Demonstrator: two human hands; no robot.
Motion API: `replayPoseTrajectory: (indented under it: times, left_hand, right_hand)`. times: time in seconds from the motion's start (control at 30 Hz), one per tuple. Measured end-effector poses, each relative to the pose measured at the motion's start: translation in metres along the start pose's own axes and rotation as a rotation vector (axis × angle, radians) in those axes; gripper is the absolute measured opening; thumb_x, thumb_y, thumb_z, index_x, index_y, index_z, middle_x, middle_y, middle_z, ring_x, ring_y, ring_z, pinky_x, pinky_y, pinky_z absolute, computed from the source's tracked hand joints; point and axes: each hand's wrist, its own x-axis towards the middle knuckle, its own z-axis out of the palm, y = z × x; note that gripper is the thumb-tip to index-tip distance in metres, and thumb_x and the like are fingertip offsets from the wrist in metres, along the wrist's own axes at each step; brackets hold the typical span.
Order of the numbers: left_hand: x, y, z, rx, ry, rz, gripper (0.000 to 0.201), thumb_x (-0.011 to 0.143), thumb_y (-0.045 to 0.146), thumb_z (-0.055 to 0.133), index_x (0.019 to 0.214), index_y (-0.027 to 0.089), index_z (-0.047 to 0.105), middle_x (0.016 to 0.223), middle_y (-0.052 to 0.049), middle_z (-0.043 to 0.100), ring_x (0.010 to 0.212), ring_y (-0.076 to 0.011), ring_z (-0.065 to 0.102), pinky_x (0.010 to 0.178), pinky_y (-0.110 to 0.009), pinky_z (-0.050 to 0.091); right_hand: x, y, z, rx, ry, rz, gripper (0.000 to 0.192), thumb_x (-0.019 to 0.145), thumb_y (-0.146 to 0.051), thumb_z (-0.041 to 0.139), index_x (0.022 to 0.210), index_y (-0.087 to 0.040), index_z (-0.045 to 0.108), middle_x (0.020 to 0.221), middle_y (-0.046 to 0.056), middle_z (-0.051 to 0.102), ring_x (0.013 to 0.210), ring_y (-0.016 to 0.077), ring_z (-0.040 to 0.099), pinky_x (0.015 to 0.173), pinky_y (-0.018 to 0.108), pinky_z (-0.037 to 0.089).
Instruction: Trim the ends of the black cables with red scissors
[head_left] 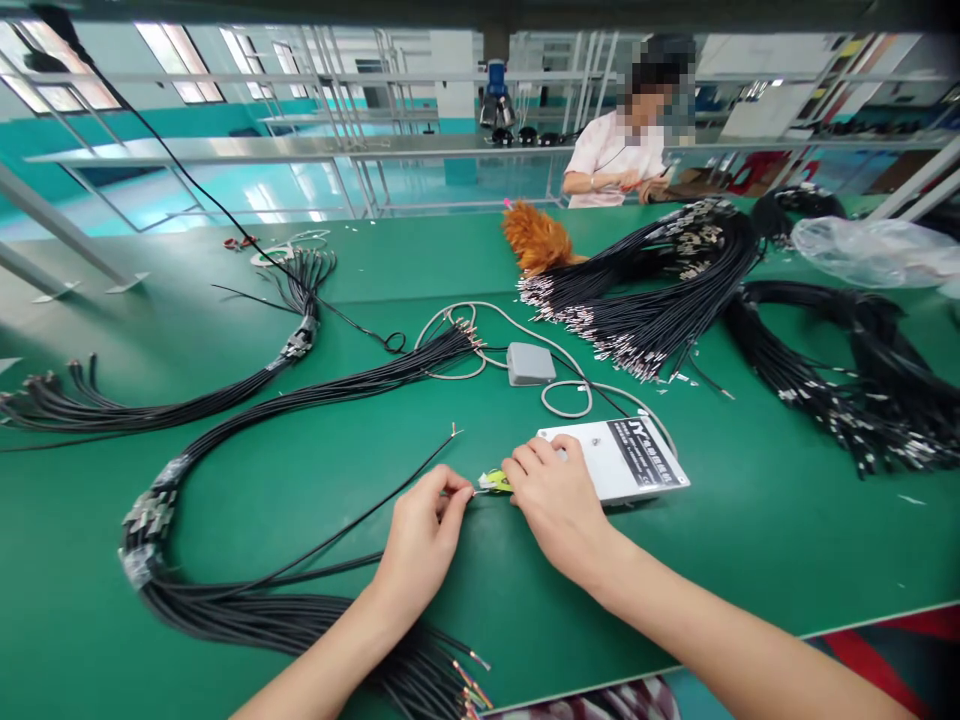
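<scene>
We see the left hand pinching the end of a thin black wire between thumb and fingertips, so its grip is narrow and closed on the wire. The wire runs from the fingers back to the lower left over the green desk; a second thin wire beside it ends free, with bare strands. The right hand lies just beside the left one, palm down, its fingers resting on the near corner of a flat white device and closing on a small yellow-green part at that corner; we cannot tell if it really holds the part. The wire tip points at this part. A grey pedal box with a pale cable lies behind the device. Black wire bundles lie at the left and near edge, and more bundles at the right. An orange feather duster lies far back. Another person sits behind the desk.
</scene>
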Motion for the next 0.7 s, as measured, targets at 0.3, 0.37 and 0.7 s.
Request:
replayPoseTrajectory:
  times: [0.3,0.37,0.7]
  left_hand:
    - [0.012,-0.008,0.007,0.032,0.017,0.008,0.016,0.085,0.028,0.051,0.072,0.020,0.058,0.066,0.000,0.060,0.055,-0.0150,0.052,0.054,-0.025,0.039]
    - [0.014,-0.010,0.007,0.035,0.013,0.007,0.017,0.085,0.028,0.052,0.071,0.020,0.057,0.065,0.000,0.060,0.054,-0.0153,0.052,0.054,-0.025,0.039]
    - [0.017,-0.014,0.011,0.028,0.006,0.007,0.018,0.086,0.029,0.050,0.072,0.020,0.057,0.064,-0.001,0.061,0.055,-0.0166,0.055,0.054,-0.026,0.041]
  right_hand:
    - [0.011,0.007,0.005,-0.025,-0.040,-0.129,0.020,0.084,-0.003,0.060,0.071,-0.018,0.062,0.067,0.003,0.061,0.073,0.0199,0.051,0.079,0.039,0.028]
    - [0.012,0.007,0.004,-0.019,-0.053,-0.122,0.018,0.083,-0.004,0.061,0.072,-0.018,0.062,0.068,0.003,0.061,0.072,0.0199,0.051,0.079,0.039,0.028]
    - [0.015,0.002,0.007,0.006,-0.068,-0.065,0.009,0.080,-0.010,0.067,0.075,-0.018,0.065,0.070,0.004,0.064,0.077,0.0218,0.054,0.084,0.042,0.030]
